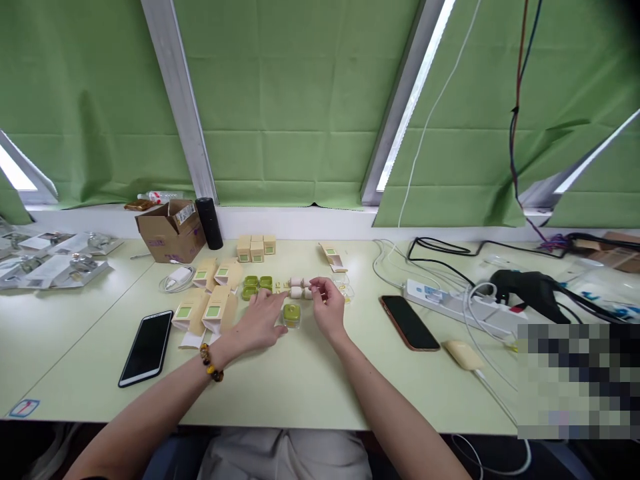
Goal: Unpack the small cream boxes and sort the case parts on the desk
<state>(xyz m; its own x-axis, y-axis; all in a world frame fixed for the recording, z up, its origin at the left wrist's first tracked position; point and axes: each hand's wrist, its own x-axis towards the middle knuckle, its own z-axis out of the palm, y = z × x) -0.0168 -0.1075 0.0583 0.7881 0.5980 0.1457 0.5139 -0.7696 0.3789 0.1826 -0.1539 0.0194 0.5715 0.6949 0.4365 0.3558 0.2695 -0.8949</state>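
Just right of the left hand (261,321), loosely spread and holding nothing visible, sits a small square box, green-lidded and clear-based (291,314). Beyond it, small pinkish-white cylinders (297,292) lie by the curled right hand (328,308); whether it grips one, I cannot tell.

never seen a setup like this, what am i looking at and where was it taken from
There is no machine here, just a person's bare left hand and right hand. The one picture comes from a camera on their head, looking forward and down. On the pale table lie small green containers, cream cartons, a cardboard box, two phones and a power strip. The left hand, thumb spread, reaches toward tiny pieces beside the pale rolls. The right has its fingers at the rolls' right end; whether they pinch anything is too small to tell.
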